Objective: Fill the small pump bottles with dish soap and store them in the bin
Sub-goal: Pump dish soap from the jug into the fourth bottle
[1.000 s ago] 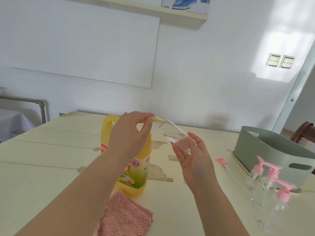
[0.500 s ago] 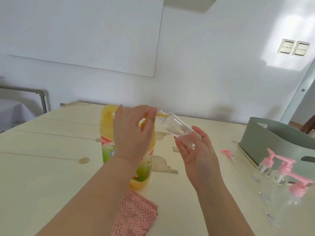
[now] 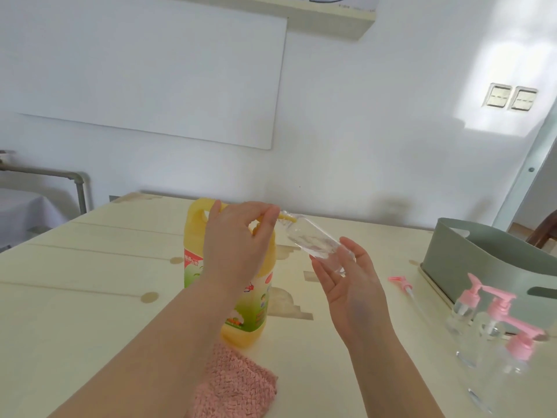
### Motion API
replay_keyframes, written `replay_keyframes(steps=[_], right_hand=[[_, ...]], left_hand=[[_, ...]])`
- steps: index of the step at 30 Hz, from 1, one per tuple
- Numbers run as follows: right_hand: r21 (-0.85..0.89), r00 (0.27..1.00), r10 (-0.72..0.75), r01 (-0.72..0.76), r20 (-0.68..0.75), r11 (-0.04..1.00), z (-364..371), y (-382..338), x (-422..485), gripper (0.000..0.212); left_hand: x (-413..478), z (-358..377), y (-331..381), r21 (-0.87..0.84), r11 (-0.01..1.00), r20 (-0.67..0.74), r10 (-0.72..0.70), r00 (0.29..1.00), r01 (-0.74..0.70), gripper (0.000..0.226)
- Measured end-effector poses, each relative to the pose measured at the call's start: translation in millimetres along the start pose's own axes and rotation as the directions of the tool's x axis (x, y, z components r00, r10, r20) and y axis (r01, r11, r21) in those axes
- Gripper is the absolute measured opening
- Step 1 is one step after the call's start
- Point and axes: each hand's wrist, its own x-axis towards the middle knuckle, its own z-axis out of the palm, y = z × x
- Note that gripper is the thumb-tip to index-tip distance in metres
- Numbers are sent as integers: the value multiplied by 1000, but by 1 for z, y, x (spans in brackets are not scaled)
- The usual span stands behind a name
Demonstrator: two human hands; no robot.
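Yellow plastic dish-soap jug point(image 3: 241, 312) stands left of centre, our left hand point(image 3: 238, 245) curling its fingers onto the pump spout point(image 3: 286, 217). Our right hand point(image 3: 352, 291) pinches the small clear plastic bottle point(image 3: 313, 242) by its base, mouth tilted to that spout. We judge it light, slick, easily squashed: hold mid-body.

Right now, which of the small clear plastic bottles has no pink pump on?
The small clear plastic bottle tilted in the right hand, neck at the yellow plastic jug. The three standing bottles beside the grey-green bin wear pink pumps.
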Motion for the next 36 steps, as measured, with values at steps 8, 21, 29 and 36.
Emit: replay_keyframes(steps=[8,21,29,36], right_hand=[[37,999,-22,21,25,999,8,-6,1,11],[70,1000,-1,1,6,998,-1,13,5,16],[45,1000,15,-14,-24,999,-1,10,2,9],[40,999,0,2,-41,999,5,-3,1,24]], left_hand=[[8,-9,10,-98,995,50,-21,999,25,19],[-11,15,-6,33,992,-230,123,965,-119,25],[-12,11,-6,58,995,-165,90,982,-81,27],[9,-6,10,-20,999,22,30,999,-29,20]])
